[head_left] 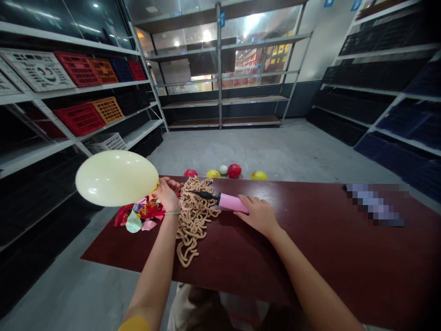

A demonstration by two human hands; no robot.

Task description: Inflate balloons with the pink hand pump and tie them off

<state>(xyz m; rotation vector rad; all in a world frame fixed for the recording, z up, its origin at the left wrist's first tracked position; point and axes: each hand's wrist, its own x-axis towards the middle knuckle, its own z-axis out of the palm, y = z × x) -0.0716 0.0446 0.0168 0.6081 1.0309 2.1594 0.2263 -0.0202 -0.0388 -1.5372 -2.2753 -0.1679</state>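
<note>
My left hand [167, 194] is closed, pinching the neck of an inflated pale yellow balloon [116, 178] that hangs out over the left end of the dark red table [310, 248]. My right hand [259, 214] lies on the rear end of a pink hand pump [231, 202], whose black nozzle [204, 195] points left across a heap of tan rope [193, 211]. A pile of flat, uninflated balloons [141, 215] in red, pink and pale green sits just below my left hand.
Several inflated balloons [234, 170], red, yellow and white, lie on the floor beyond the table's far edge. Metal shelves with red, orange and white crates [81, 118] line the left wall. Dark shelving runs along the right. A blurred object [375, 204] rests at the table's right.
</note>
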